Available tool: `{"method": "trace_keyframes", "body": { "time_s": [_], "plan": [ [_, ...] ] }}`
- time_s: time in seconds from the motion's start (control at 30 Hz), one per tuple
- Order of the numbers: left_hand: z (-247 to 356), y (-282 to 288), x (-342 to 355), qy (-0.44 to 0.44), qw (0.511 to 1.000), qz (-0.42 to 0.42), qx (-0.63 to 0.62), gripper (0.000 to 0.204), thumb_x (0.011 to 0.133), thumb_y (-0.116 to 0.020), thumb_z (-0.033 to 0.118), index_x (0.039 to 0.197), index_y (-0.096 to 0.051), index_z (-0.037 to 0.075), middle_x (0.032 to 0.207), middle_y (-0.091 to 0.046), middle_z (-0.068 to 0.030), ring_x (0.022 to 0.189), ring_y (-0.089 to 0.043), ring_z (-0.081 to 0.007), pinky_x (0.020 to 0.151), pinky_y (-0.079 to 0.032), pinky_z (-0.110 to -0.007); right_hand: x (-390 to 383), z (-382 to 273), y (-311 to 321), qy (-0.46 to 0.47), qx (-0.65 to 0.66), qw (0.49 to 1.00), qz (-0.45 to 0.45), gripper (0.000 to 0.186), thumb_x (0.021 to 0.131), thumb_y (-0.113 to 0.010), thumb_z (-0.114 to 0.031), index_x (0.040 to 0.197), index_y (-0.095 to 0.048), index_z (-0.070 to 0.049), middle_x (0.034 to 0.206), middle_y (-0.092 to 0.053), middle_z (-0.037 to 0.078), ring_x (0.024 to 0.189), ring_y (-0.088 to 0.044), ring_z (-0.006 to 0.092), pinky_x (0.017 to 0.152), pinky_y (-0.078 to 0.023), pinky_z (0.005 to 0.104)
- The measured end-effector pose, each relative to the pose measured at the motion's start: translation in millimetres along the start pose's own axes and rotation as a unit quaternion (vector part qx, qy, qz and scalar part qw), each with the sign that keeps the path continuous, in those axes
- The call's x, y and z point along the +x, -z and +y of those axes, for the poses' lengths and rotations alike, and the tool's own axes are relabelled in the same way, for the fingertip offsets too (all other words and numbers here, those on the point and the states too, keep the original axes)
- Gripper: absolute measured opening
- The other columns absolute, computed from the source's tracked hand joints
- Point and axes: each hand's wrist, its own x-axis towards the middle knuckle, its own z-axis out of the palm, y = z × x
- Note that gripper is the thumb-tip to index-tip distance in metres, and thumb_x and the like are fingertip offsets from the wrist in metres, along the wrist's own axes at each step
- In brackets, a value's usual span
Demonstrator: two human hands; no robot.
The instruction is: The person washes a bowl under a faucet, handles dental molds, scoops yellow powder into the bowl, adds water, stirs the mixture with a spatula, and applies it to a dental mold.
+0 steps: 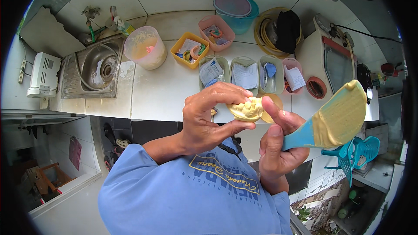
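My left hand (202,115) grips a pale yellow plaster dental cast (247,110) between thumb and fingers, its row of teeth facing up. In my right hand (278,148) is a blue spatula (300,135), its wide blade tilted up to the right and thickly coated with wet yellow plaster (342,115). My right index fingertip reaches the cast's right side and seems to touch it. Both hands are in front of my chest, just off the counter's front edge. Part of a round yellowish thing shows behind the cast; I cannot make out its kind.
Along the white counter (174,100) stand a steel sink (99,70), a translucent bucket (146,56), a yellow basket (179,48), a pink basket (226,30) and several bins with papers. A machine (344,60) occupies the right end, near a red-rimmed round container (316,87). Teal chairs (357,154) stand at lower right.
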Motion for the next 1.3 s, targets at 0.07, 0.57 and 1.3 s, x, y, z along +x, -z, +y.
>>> {"method": "trace_keyframes", "body": {
  "time_s": [0.07, 0.57, 1.3],
  "plan": [
    [-1.3, -1.1, 1.0, -0.022, 1.0, 0.012, 0.014, 0.04, 0.065, -0.085, 0.008, 0.097, -0.063, 0.002, 0.095, -0.068, -0.0126, 0.096, -0.066, -0.0261, 0.08, -0.053, -0.035, -2.1, 1.1, -0.2, 0.001, -0.031, 1.0, 0.003, 0.024, 0.093, -0.053, -0.006, 0.116, -0.046, 0.0, 0.107, -0.064, 0.026, 0.062, -0.047, 0.011, 0.057, -0.037, 0.0229],
    [-1.7, -4.0, 5.3, 0.061, 0.996, -0.051, -0.041, 0.039, 0.07, -0.081, 0.003, 0.102, -0.06, -0.002, 0.103, -0.064, -0.0162, 0.107, -0.062, -0.0314, 0.092, -0.049, -0.042, 3.7, -6.9, 8.7, -0.081, 0.045, 0.99, 0.109, 0.036, 0.085, -0.068, -0.009, 0.115, -0.052, 0.001, 0.1, -0.064, 0.016, 0.053, -0.036, -0.0007, 0.05, -0.032, 0.0152],
    [-1.6, -5.2, 7.2, 0.203, 0.954, -0.065, -0.212, 0.038, 0.076, -0.076, 0.002, 0.11, -0.058, -0.003, 0.11, -0.063, -0.0136, 0.11, -0.059, -0.02, 0.097, -0.047, -0.035, 26.6, -4.8, 20.4, -0.096, 0.048, 0.994, 0.017, 0.03, 0.09, -0.053, -0.004, 0.118, -0.048, 0.004, 0.113, -0.062, 0.022, 0.097, -0.065, 0.0226, 0.082, -0.049, 0.0289]
  ]
}}
